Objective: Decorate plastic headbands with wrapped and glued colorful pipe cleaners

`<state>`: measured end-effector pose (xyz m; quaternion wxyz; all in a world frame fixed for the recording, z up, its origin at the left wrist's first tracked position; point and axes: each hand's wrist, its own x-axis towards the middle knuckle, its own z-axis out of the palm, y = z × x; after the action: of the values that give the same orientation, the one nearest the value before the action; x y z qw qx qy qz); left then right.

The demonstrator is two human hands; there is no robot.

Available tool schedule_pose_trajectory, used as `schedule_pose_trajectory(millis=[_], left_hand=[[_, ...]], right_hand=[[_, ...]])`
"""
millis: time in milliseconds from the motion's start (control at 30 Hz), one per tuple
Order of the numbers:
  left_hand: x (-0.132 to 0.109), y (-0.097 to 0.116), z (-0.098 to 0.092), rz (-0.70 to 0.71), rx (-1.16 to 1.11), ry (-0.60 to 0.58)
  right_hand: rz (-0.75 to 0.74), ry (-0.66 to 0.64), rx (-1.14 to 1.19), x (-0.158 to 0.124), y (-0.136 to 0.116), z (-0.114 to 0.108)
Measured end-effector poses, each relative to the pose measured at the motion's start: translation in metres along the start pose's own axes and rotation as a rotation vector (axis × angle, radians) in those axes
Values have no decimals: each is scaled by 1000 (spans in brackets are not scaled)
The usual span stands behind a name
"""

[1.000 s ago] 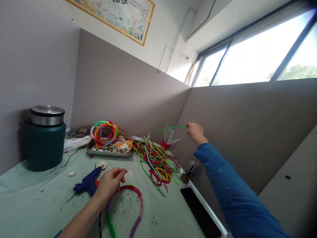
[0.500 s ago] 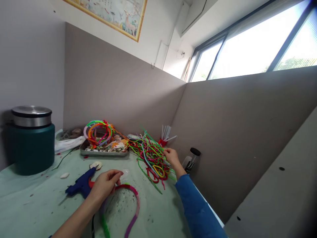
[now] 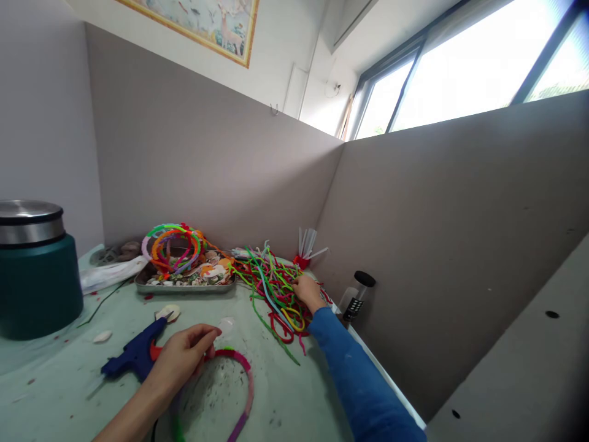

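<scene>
The left hand (image 3: 186, 350) has its thumb pressed against its forefinger, the fingers curled and seemingly pinching a multicoloured pipe-cleaner hoop (image 3: 250, 387), probably to steady it; the hoop's arc bulges towards four o'clock over the tabletop (image 3: 285, 399). At two o'clock from that hand, the right hand (image 3: 307, 291) rests in a tangled pile of pipe cleaners (image 3: 267, 294); its fingertips are hidden among the strands, so I cannot tell whether they pinch one. A blue hot glue gun (image 3: 133, 356) lies at nine o'clock, just beside the left hand, its tip over a pale shell (image 3: 171, 311), perhaps to catch drips. At twelve o'clock, a metal tray (image 3: 184, 289) walls in loose shell-like pieces (image 3: 216, 267), with bunched pipe-cleaner rings (image 3: 171, 228) above them. At twelve o'clock from the right hand, a red cup (image 3: 301, 263) keeps white sticks (image 3: 309, 242) on end, likely for easy reach.
</scene>
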<state>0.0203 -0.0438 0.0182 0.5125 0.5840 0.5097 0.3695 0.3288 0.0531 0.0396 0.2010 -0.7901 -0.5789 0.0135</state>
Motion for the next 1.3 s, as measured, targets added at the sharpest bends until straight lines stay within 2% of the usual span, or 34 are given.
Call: schedule_pose_trajectory(millis=[133,300,400,533,667,767,867,1000,1167,1300], left_hand=[[-2,4,1,6,2,16],[-2,2,1,26,4,-9],[0,-2,2,53,23,-10],[-1,-3,0,113,24,18],[-4,2,-4,159,-60,127],[-5,5,-4,148,-101,164],[-7,8,-4,151,-149,146],[-8,11,-3,125,-218,88],[-8,4,2,23,-264,-27],[-8,-5,8,-11,-292,-108]], right_hand=[[20,33,0,-3,-1,6],[37,170,125,-7,2,-16],[-15,180,266,-19,-6,-24],[-146,38,495,-61,-40,-8],[-334,-110,722,-117,-81,19],[-451,-74,755,-152,-102,31],[-524,-33,713,-173,-111,36],[-567,-35,783,-179,-109,34],[-509,46,920,-171,-100,28],[-539,-18,976,-168,-98,27]])
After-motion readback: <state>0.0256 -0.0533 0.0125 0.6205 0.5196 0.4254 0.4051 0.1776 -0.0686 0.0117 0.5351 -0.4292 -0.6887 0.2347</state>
